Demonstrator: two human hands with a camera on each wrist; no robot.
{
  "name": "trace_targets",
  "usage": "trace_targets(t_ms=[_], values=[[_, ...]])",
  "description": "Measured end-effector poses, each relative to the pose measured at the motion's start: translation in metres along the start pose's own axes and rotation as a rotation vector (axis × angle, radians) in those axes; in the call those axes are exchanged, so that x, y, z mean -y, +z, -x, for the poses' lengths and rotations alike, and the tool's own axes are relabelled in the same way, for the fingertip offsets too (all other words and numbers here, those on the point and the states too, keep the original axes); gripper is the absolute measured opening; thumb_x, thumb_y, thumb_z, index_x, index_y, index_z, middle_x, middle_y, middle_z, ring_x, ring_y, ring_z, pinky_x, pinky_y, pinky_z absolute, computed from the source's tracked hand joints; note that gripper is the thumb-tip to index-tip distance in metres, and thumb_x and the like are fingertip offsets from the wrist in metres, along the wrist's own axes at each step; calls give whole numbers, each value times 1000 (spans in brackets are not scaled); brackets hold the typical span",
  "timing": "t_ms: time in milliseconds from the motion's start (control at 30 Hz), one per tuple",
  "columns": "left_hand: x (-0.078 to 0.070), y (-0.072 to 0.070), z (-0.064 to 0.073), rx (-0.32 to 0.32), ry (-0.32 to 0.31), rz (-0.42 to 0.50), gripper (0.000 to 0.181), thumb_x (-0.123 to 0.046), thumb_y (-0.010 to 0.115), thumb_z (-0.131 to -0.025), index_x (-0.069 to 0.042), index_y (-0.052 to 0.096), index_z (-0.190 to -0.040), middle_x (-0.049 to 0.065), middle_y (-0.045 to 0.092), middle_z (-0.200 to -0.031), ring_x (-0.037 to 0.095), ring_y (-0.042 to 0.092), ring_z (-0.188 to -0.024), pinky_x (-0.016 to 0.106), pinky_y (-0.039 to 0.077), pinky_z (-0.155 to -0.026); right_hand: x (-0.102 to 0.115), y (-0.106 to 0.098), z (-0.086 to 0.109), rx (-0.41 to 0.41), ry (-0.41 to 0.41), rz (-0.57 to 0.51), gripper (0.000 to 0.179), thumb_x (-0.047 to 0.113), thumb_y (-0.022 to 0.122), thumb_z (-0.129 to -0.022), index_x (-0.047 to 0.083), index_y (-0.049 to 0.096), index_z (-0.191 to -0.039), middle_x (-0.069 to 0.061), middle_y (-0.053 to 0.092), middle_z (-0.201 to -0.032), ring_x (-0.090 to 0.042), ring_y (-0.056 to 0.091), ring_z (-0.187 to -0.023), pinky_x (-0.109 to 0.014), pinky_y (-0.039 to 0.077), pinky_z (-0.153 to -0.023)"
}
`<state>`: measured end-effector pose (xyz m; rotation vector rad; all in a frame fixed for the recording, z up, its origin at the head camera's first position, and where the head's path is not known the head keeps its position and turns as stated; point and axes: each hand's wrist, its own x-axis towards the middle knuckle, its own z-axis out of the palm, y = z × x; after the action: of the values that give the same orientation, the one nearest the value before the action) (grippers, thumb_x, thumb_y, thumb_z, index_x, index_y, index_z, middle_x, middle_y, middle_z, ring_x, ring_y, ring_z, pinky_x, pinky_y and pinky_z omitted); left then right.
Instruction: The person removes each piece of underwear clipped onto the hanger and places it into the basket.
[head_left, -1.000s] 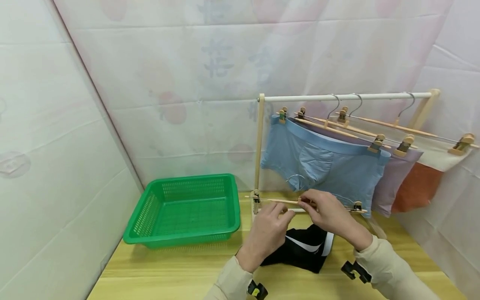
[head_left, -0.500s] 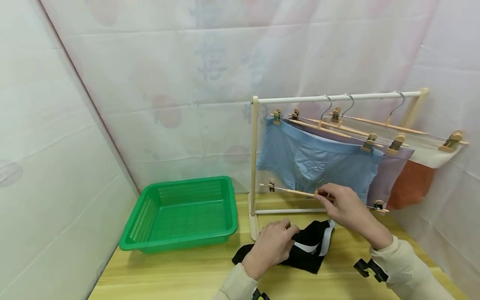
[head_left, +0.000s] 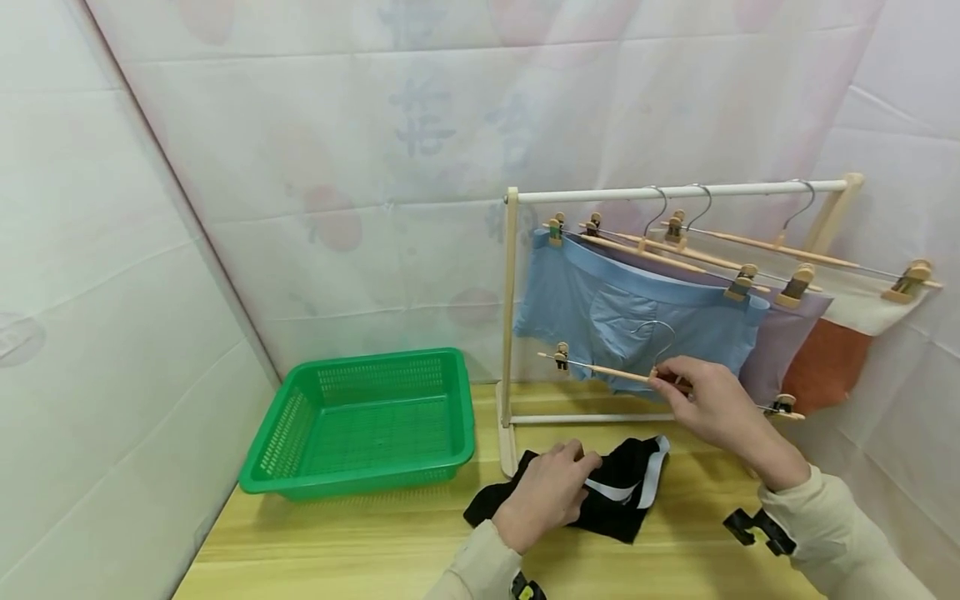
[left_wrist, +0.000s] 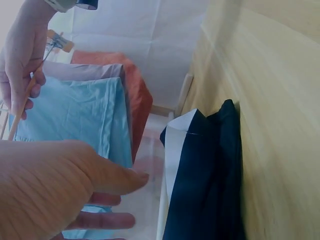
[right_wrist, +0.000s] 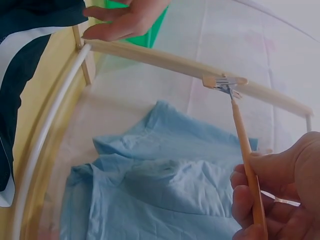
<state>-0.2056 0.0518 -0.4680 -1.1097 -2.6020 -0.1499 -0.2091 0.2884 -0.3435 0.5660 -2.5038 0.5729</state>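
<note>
My right hand pinches the middle of a wooden clip hanger, its metal hook pointing up. One of the hanger's clips shows in the right wrist view, with nothing clipped in it. Below, black boxer briefs with a white waistband lie on the table. My left hand hovers over or lightly touches the briefs; the head view does not settle which. From the left wrist, the thumb and fingers look extended and apart, with the briefs beside them.
A rack with a white rail stands at the right back. Light blue boxer briefs, a mauve pair and a white-and-rust garment hang there from clip hangers. At left, a green basket sits on the wooden table.
My right hand has moved right and up with the hanger, away from my left hand. My left hand has left the hanger and come down to the black boxer briefs.
</note>
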Motion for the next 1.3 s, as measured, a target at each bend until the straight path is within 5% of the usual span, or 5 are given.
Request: trace_targets(t_ms=[233,633,900,1133,1300], values=[[-7,11,-7,188,-71,90,52,-34,69,-97,-33,46,-144,-2,60,-116,7,47,-54,19,38,-48,-3,-3,0,10,36,18,5,11,72,-94,11,72,-89,5,61,-71,1,40,-55,-21,35,-47],[-20,36,-28,378,-305,71,64,-72,44,-94,-47,31,-152,4,58,-139,23,68,-76,33,56,-66,-5,-8,-4,36,81,17,6,11,70,-95,13,72,-89,3,62,-71,0,42,-53,-23,35,-45],[-28,50,-25,463,-265,-78,54,-74,44,-92,-62,35,-144,-5,55,-140,24,68,-96,34,57,-77,-11,-11,-3,39,104,22,8,12,69,-97,11,73,-90,3,58,-67,-1,40,-52,-23,33,-44],[-32,49,-21,433,-236,-87,29,-51,68,-93,-50,58,-120,-4,60,-129,24,65,-109,38,58,-89,-13,-13,-3,46,125,24,10,15,68,-98,12,73,-90,3,55,-65,-2,38,-50,-23,32,-43],[-25,50,-17,365,-179,-66,37,-44,80,-86,-42,65,-120,-4,68,-115,19,66,-91,30,58,-72,-14,-16,-1,37,155,28,11,17,67,-99,10,73,-93,0,59,-68,-2,40,-52,-24,32,-44]])
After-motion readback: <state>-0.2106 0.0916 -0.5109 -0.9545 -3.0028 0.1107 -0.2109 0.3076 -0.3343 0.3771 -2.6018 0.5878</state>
